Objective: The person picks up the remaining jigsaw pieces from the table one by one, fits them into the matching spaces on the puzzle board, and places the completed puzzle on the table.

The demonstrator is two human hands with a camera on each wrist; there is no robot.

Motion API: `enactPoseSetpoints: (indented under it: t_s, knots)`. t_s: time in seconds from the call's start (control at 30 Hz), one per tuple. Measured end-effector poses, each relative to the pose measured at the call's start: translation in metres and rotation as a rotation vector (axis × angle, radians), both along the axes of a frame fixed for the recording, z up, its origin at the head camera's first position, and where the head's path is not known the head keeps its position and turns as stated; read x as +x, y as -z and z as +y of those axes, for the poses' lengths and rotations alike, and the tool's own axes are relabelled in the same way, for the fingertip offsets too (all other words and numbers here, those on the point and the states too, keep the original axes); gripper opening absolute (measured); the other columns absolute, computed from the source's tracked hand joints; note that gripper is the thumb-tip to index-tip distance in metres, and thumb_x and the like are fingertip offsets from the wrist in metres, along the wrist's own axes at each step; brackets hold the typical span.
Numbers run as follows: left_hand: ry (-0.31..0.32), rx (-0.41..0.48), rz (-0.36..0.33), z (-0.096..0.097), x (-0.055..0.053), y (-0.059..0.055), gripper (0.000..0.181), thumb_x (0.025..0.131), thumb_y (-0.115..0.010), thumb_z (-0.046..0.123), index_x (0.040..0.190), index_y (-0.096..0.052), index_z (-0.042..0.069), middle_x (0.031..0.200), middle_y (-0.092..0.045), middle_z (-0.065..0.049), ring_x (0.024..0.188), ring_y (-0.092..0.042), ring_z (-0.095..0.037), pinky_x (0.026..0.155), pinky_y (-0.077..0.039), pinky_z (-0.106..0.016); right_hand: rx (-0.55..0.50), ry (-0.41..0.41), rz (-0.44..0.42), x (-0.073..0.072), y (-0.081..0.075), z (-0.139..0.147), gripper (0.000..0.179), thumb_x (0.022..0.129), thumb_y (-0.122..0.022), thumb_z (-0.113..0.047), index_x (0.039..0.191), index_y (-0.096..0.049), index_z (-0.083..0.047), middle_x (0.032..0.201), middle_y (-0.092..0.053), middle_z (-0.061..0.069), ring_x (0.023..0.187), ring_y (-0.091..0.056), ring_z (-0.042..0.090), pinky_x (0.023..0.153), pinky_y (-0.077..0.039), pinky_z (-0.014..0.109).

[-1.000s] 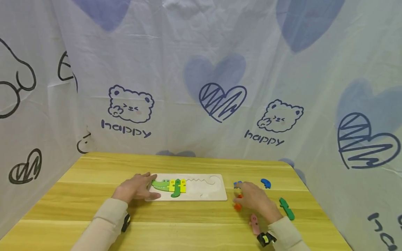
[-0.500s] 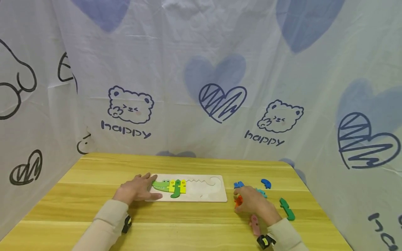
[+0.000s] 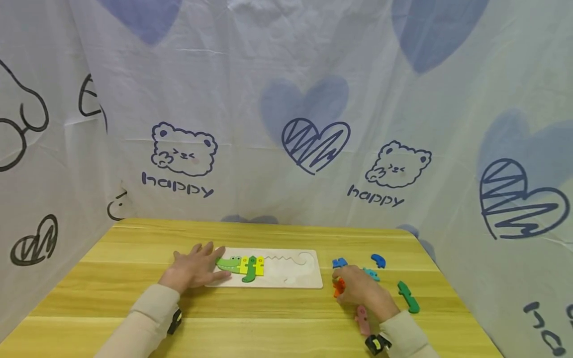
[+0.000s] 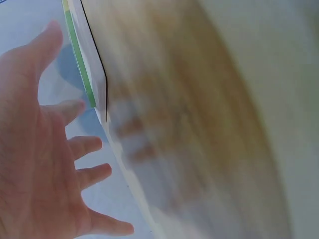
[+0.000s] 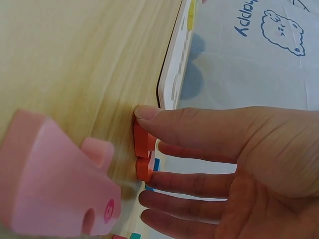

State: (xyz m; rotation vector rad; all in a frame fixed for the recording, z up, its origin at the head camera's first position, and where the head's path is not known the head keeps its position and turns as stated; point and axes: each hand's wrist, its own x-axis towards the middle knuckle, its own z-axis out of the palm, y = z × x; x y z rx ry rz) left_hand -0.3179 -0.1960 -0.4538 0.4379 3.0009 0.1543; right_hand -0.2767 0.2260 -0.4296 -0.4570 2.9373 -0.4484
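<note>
A pale wooden puzzle board (image 3: 293,282) carries a green crocodile head (image 3: 229,265), yellow body pieces (image 3: 261,266) and a green leg piece (image 3: 250,272) at its left part. My left hand (image 3: 193,268) spreads its fingers at the board's left end; in the left wrist view the palm (image 4: 37,164) shows with nothing in it. To the right of the board, my right hand (image 3: 361,286) pinches an orange puzzle piece (image 5: 143,142) between thumb and fingers, low over the table. Part of that piece hides behind the thumb.
Around the right hand lie a pink piece (image 3: 363,320), a green piece (image 3: 408,297), a teal piece (image 3: 371,274) and two blue pieces, one notched (image 3: 339,262) and one curved (image 3: 378,260). A printed cloth (image 3: 250,199) hangs behind the wooden table (image 3: 250,318).
My right hand has moved slightly toward me and closed its fingers about the orange piece, uncovering the teal one. The left hand's fingers have lifted and spread a little.
</note>
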Motion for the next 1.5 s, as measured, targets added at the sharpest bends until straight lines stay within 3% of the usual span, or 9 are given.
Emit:
enactPoseSetpoints:
  t_s: [0.23,0.57,0.87,1.5]
  knots:
    - [-0.045,0.019,-0.051,-0.0032,0.0056,-0.0027,0.094,0.092,-0.048,0.079,0.163,-0.031,0.02,0.169,-0.025,-0.025,0.15,-0.027,-0.059,0.098,-0.017,-0.096,-0.009,-0.01,0.005,-0.0003,0.0005,0.0004,0.045,0.077,-0.09,-0.007,0.116,-0.071,0.001,0.111,-0.072,0.014,0.108,-0.065,0.034,0.096,-0.057,0.053]
    - [-0.075,0.039,-0.096,-0.0079,0.0037,0.0007,0.097,0.09,-0.05,0.08,0.164,-0.029,0.021,0.167,-0.025,-0.028,0.148,-0.027,-0.063,0.088,-0.027,-0.097,-0.007,-0.015,-0.007,-0.0023,0.0012,0.0005,0.044,0.077,-0.09,-0.007,0.116,-0.071,0.001,0.112,-0.071,0.015,0.112,-0.063,0.036,0.097,-0.055,0.054]
    - [-0.08,0.041,-0.114,-0.0081,0.0056,-0.0017,0.096,0.091,-0.051,0.079,0.164,-0.028,0.021,0.168,-0.024,-0.028,0.149,-0.025,-0.062,0.087,-0.027,-0.097,-0.024,-0.047,0.038,-0.0027,0.0036,-0.0002,0.029,0.074,-0.091,-0.002,0.097,-0.073,-0.001,0.087,-0.069,0.007,0.081,-0.059,0.02,0.071,-0.055,0.04]
    - [-0.098,0.052,-0.125,-0.0047,0.0034,-0.0009,0.096,0.09,-0.054,0.079,0.163,-0.031,0.022,0.168,-0.025,-0.028,0.149,-0.025,-0.062,0.088,-0.026,-0.097,-0.068,-0.136,0.045,-0.0066,0.0033,0.0034,0.023,0.072,-0.088,0.004,0.09,-0.075,-0.002,0.085,-0.07,0.007,0.074,-0.056,0.016,0.062,-0.052,0.032]
